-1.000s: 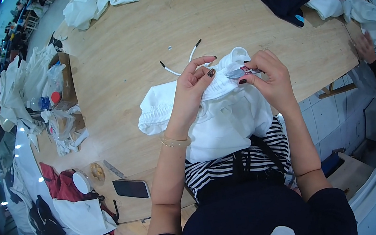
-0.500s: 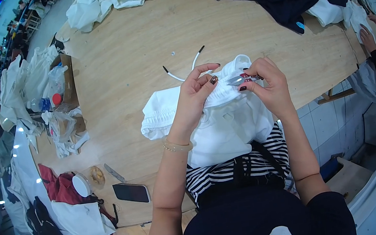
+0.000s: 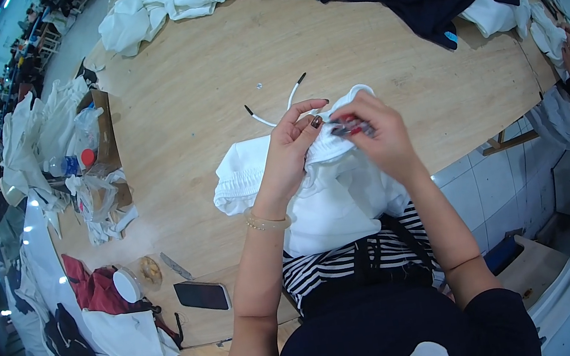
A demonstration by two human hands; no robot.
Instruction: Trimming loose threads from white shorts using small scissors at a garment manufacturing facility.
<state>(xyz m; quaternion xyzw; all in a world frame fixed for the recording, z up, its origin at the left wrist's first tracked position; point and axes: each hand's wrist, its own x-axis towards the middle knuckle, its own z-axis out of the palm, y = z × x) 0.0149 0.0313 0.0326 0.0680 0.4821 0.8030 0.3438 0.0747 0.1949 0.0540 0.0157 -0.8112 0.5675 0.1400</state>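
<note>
The white garment [image 3: 323, 187] lies bunched at the near edge of the wooden table [image 3: 199, 88], draping down onto the person's lap. The left hand [image 3: 291, 141] pinches the garment's upper hem, fingers curled together over the fabric. The right hand [image 3: 377, 136], just beside it, has its fingers closed on a small red-and-dark tool [image 3: 347, 125] pressed against the same hem. A white cord [image 3: 275, 110] with dark tips trails from the garment onto the table beyond.

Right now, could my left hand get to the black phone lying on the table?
Probably yes. The left hand is busy on the white garment, but the black phone lies flat on bare table on its own side, nothing covering it.
</note>
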